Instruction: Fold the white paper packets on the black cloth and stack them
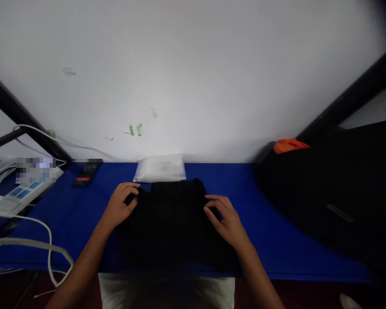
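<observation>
A black garment (176,223), its kind hard to make out in the dark, is spread on the blue table in front of me, reaching the near edge. My left hand (124,204) rests at its upper left edge, fingers bent and closed on the fabric. At the upper right edge, my right hand (223,216) holds the cloth with curled fingers, the thumb close to the fingertips. Just beyond the garment lies a stack of clear-wrapped white packets (161,167).
The blue table (276,253) runs along a white wall. On the left are a power strip (25,191), white cables (49,240) and a dark blurred object (87,172). A large black bag (324,184) fills the right side, with an orange item (290,146) behind it.
</observation>
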A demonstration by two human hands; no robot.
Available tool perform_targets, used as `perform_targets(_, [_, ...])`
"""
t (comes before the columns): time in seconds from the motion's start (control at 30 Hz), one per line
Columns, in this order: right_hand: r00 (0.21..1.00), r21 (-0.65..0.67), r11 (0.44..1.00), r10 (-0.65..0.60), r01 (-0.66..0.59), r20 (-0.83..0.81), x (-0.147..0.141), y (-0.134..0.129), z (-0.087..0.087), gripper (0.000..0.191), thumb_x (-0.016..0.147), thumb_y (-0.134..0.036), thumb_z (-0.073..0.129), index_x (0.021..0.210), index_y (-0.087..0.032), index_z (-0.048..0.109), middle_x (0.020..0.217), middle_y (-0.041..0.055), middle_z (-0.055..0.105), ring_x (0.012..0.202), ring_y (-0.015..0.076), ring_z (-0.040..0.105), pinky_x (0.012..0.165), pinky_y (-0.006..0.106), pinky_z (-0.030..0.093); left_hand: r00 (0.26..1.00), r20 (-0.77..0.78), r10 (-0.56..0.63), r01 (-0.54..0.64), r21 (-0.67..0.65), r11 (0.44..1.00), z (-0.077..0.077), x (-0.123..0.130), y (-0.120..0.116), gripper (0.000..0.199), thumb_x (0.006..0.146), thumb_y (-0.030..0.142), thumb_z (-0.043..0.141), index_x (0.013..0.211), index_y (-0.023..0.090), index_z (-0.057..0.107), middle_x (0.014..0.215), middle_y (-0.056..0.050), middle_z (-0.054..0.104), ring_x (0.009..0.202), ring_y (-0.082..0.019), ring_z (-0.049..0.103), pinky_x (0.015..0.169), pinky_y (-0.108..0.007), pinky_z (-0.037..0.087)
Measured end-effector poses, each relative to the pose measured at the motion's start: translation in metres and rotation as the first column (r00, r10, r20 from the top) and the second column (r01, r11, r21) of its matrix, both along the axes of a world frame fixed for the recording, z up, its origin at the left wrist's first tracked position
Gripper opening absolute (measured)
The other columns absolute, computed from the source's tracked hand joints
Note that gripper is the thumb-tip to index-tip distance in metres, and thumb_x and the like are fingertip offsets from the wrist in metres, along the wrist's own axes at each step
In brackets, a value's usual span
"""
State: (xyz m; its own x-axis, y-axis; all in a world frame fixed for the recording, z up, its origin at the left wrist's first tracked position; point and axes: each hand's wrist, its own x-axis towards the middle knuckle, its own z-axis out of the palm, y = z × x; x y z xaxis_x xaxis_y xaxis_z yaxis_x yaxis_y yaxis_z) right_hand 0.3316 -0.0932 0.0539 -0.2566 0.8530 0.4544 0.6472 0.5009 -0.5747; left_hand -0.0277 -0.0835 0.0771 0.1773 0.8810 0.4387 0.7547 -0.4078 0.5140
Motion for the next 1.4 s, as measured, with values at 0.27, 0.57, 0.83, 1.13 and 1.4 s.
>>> perform_targets(0.27, [0.999,-0.065,0.998,0.016,-0.018,-0.028,0.003,-0.002,-0.021,0.019,0.093,-0.034,0.053,0.109,-0.025,0.057,0.121,0.0100,0.061,0.114,0.0272,0.056,0.098,0.049,0.046,0.985,0.085,-0.148,0.165,-0.238,0.957,-0.006,-0.012,-0.048,0.015,0.090,0.033,0.053,0.086,0.022,0.063,0.097,-0.007,0.068,0.094,-0.021,0.063,0.087,-0.037,0.052])
perform_targets(0.57, [0.987,-0.050,0.993,-0.108,0.102,-0.122,-0.004,-0.003,-0.020,0.023,0.093,-0.041,0.053,0.108,-0.025,0.058,0.118,0.0097,0.061,0.113,0.0270,0.057,0.098,0.048,0.046,0.987,-0.121,0.106,-0.123,-0.145,0.982,-0.027,-0.026,-0.052,0.020,0.081,0.042,0.063,0.083,0.022,0.064,0.121,-0.008,0.060,0.113,-0.029,0.053,0.096,-0.047,0.047])
perform_targets(0.83, [0.967,-0.066,0.991,-0.129,0.117,-0.218,-0.003,-0.001,-0.020,0.022,0.094,-0.042,0.051,0.105,-0.024,0.059,0.113,0.0088,0.062,0.105,0.0245,0.060,0.089,0.042,0.051,0.792,0.118,0.600,-0.582,-0.155,0.798,0.020,-0.012,-0.040,0.026,0.079,0.047,0.061,0.088,0.022,0.057,0.076,0.002,0.061,0.068,-0.017,0.060,0.061,-0.027,0.048])
perform_targets(1.13, [0.971,-0.067,0.992,-0.115,0.103,-0.208,-0.002,-0.004,-0.019,0.023,0.095,-0.042,0.051,0.106,-0.024,0.059,0.113,0.0085,0.063,0.098,0.0231,0.062,0.086,0.040,0.052,0.994,0.027,-0.104,0.107,-0.112,0.988,-0.009,0.061,-0.053,0.023,0.093,0.035,0.055,0.114,0.028,0.058,0.115,-0.001,0.066,0.111,-0.021,0.060,0.112,-0.047,0.035])
perform_targets(1.4, [0.978,-0.056,0.996,-0.073,0.063,-0.197,-0.004,-0.001,-0.021,0.023,0.095,-0.041,0.051,0.106,-0.023,0.060,0.109,0.0081,0.064,0.102,0.0234,0.060,0.086,0.039,0.052,0.889,-0.179,0.421,-0.430,-0.012,0.903,-0.049,0.044,-0.072,0.047,0.084,0.056,0.059,0.107,0.015,0.062,0.130,-0.017,0.051,0.124,-0.039,0.044,0.101,-0.060,0.038])
